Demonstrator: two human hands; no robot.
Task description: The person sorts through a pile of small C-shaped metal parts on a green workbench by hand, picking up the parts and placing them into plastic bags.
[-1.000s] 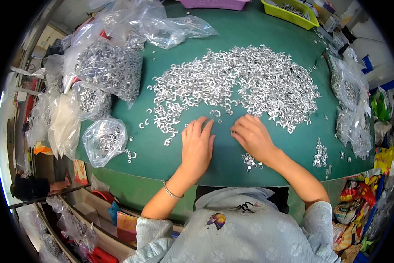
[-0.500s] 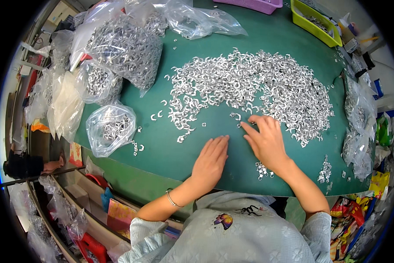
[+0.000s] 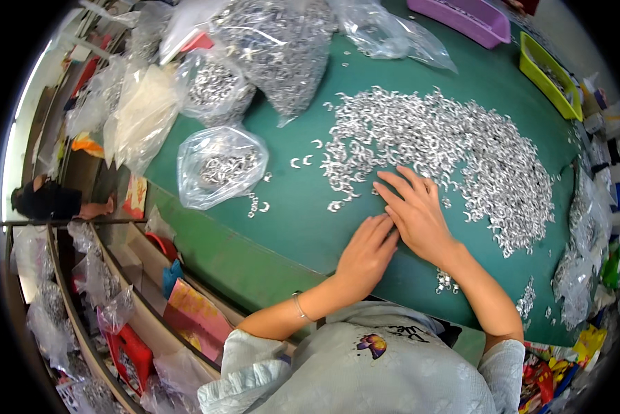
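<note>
Wide fisheye head view, looking down from above the wearer's pale blue fabric top, facing across the flat dark-green counter, close over its near edge, which slants down rightward.

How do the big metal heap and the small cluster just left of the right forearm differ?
Size: the heap spreads far wider than the cluster.
Place: the heap lies farther across the tabletop; the cluster sits close beside the right forearm.
Outline: the heap forms a broad arc, the cluster a compact patch.
Both are loose silvery pieces.
</note>
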